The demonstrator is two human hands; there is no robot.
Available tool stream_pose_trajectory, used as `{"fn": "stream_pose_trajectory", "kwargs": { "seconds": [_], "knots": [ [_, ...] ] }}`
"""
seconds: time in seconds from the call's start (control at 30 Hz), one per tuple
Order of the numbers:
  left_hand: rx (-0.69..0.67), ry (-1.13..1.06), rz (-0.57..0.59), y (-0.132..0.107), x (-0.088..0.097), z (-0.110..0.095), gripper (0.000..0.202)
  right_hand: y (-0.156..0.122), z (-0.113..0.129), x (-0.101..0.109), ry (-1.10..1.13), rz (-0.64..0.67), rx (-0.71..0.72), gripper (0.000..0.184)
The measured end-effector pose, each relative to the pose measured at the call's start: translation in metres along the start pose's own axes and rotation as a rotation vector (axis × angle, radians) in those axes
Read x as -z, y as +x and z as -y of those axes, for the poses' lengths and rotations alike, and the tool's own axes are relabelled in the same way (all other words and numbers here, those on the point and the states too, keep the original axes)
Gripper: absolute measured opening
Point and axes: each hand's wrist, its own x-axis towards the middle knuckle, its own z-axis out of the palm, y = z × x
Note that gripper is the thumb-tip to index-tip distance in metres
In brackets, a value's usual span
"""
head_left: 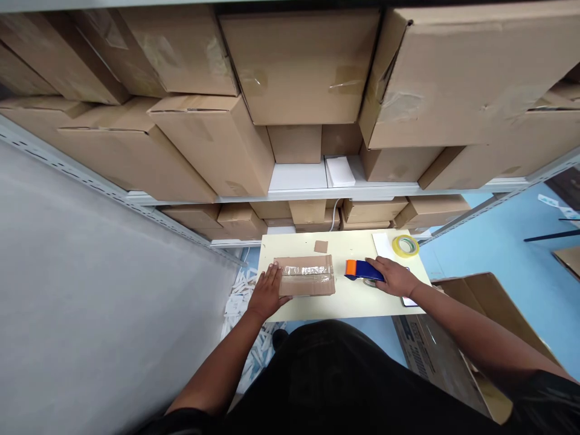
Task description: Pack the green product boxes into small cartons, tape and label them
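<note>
A small cardboard box (pixel 304 283) lies on the cream table (pixel 312 308), with shiny clear tape along its middle seam. My left hand (pixel 267 292) rests at the box's left end, fingers stretched out along its edge. To the right of the box, my right hand (pixel 393 277) grips a blue and orange tape dispenser (pixel 366 270), which is apart from the box. Part of the dispenser is hidden under the fingers. Behind the box lies a small square of cardboard (pixel 321 246). A roll of yellow tape (pixel 405 245) sits at the table's back right corner.
Shelves (pixel 299 176) packed with cardboard boxes (pixel 308 66) rise behind the table. A phone (pixel 409 301) lies partly under my right wrist. Right of the table stands a large open carton (pixel 480 296). White paper scraps (pixel 254 356) cover the floor at left, beside a grey wall (pixel 104 290).
</note>
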Motion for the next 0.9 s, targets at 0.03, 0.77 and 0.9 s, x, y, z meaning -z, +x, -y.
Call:
{"fn": "stream_pose_trajectory", "kwargs": {
  "seconds": [0.03,0.77,0.9],
  "knots": [
    [0.001,0.006,0.001,0.000,0.000,0.000,0.104,-0.002,-0.004,-0.001,-0.006,0.001,0.004,0.072],
    [0.029,-0.009,0.026,0.002,0.003,-0.006,0.107,0.081,0.038,-0.054,-0.040,0.271,-0.201,0.045],
    [0.029,-0.012,0.010,0.001,0.002,-0.006,0.107,0.064,0.045,-0.067,-0.001,0.281,-0.297,0.024]
  ]
}}
